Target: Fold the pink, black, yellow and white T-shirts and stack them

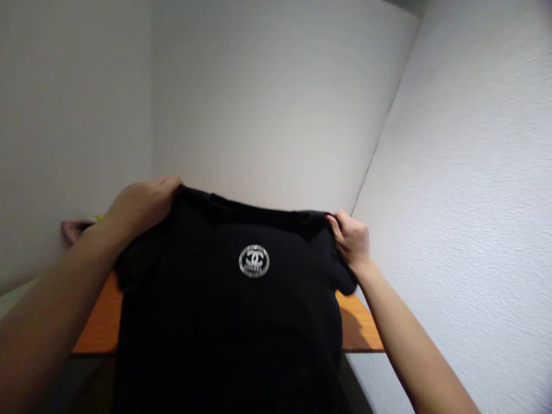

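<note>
A black T-shirt [228, 322] hangs spread out in front of me, its neckline and shoulders at the top. A round white emblem [254, 261] shows on its chest. My left hand [149, 201] is closed on the shoulder at the left, and my right hand [351, 234] grips the opposite shoulder. Both short sleeves droop below my hands. The shirt's lower part runs out of the bottom of the view.
Behind the shirt is a wooden table [101, 322], mostly covered by the cloth. Pale walls [276, 103] rise behind it and close on the right. A pinkish item [73, 231], partly hidden by my left arm, lies at the left.
</note>
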The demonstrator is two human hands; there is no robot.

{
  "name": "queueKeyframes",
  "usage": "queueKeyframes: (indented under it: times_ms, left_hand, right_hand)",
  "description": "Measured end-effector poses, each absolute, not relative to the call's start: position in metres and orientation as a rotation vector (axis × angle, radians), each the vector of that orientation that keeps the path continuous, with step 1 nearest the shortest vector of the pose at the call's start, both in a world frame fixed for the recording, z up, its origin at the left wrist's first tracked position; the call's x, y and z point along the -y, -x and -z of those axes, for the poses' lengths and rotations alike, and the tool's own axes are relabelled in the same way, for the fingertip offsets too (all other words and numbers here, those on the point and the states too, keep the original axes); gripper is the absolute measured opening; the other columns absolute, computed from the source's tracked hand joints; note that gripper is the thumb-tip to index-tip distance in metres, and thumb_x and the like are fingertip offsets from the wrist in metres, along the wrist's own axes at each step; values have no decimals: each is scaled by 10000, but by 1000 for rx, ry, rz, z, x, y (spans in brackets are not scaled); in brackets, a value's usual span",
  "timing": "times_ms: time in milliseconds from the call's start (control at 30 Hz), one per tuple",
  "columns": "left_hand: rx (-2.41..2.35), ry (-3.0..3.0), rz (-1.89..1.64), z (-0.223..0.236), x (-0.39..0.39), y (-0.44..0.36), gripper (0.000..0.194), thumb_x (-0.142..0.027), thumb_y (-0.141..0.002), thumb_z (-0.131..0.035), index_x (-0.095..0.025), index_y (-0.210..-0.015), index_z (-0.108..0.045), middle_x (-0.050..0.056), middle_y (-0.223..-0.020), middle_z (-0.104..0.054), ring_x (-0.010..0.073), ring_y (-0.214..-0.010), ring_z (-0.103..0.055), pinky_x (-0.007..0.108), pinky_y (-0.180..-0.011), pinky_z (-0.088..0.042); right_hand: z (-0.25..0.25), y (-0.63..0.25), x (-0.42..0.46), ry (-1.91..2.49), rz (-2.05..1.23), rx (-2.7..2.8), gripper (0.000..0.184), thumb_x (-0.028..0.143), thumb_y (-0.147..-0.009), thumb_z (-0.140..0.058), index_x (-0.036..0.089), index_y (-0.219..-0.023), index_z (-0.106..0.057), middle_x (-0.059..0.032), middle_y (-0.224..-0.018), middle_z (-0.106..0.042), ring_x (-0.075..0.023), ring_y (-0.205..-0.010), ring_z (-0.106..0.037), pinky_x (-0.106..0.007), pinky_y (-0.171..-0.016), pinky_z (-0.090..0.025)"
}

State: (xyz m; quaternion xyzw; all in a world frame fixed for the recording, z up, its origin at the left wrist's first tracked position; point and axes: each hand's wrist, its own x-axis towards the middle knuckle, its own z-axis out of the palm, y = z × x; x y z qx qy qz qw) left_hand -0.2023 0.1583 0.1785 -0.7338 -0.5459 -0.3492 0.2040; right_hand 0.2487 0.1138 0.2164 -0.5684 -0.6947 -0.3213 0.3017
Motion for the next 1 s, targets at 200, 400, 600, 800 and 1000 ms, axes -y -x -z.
queueKeyframes:
  times_ms: [200, 400, 600, 800, 1000]
  left_hand:
    - [1718, 2272, 678, -120, -235, 145, 502, -318, -1003, -323, -53, -1417, -424, 202, -1450, -457, 306, -1349, -421, 426, -1128, -304]
    - [1901, 2555, 290, 27, -234, 146, 579, -481, -964, -334, -161, -1414, -508, 116, -1537, -380, 313, -1438, -317, 498, -1152, -275]
    - [2058, 2593, 140, 69, -258, 160, 721, -609, -935, -286, -186, -1518, -299, 110, -1595, -193, 294, -1493, -149, 526, -1194, -113]
    - [2073, 2550, 200, 80, -287, 153, 754, -673, -920, -219, -231, -1529, -272, 94, -1608, -176, 283, -1494, -162, 525, -1189, -109]
    - [2038, 2517, 189, 75, -295, 145, 711, -587, -935, -241, -178, -1507, -344, 137, -1583, -252, 307, -1482, -200, 546, -1178, -104]
  right_hand:
    - [-148, -193, -219, 1807, 542, 2006, 431, 378, -1002, -402, 86, -1301, -510, -212, -1238, -565, -299, -1163, -527, -405, -972, -399]
    - [2, -183, -194, 1915, 7, 2363, 652, 540, -988, -330, 82, -1442, -426, -210, -1509, -374, -325, -1414, -319, -448, -1132, -271]
    - [34, -204, -214, 2039, -132, 2362, 875, 720, -928, -214, 86, -1528, -272, -176, -1597, -150, -285, -1491, -103, -448, -1198, -97]
    - [35, -216, -244, 2077, -108, 2339, 876, 744, -917, -198, 129, -1539, -252, -141, -1607, -134, -257, -1496, -80, -450, -1200, -75]
    - [27, -217, -255, 2017, -98, 2380, 777, 652, -965, -229, 120, -1530, -275, -134, -1600, -178, -243, -1492, -111, -429, -1200, -89]
